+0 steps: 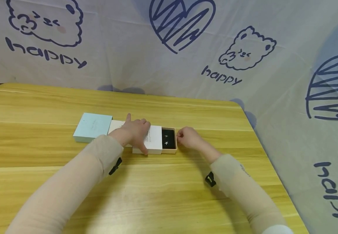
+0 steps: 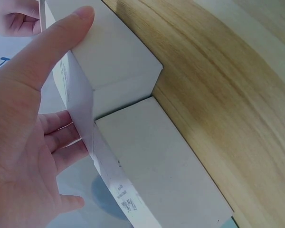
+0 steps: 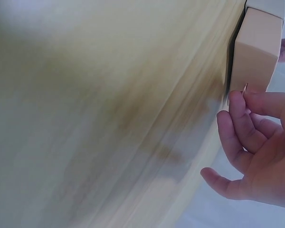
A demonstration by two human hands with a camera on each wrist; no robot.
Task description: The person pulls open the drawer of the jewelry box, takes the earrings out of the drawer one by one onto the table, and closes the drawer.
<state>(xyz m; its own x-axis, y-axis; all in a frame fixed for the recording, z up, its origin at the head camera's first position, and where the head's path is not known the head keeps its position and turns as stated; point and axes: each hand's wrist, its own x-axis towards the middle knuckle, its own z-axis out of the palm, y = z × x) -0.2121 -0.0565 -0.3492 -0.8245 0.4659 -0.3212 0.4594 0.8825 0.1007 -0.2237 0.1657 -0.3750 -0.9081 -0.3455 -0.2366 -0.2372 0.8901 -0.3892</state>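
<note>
My left hand [image 1: 135,131] grips a white slide-out box [image 1: 156,139], thumb on its near side and fingers at its far side. From the box's right end a pale tan drawer [image 1: 169,151] stands partly pulled out. Inside it lies a black insert [image 1: 171,138] bearing two small silver star-shaped pieces [image 1: 166,143]. At the drawer's outer end, my right hand [image 1: 190,138] pinches a thin pull tab [image 3: 246,88] between thumb and forefinger. The left wrist view shows another white box [image 2: 156,156] right beside the gripped one, partly hidden by my left hand in the head view.
A light blue box [image 1: 94,126] stands at the left end of the row of boxes. All of them rest on a wood-grain table [image 1: 145,195]. Behind it hangs a pale cloth [image 1: 122,58] with drawn bears, hearts and lettering.
</note>
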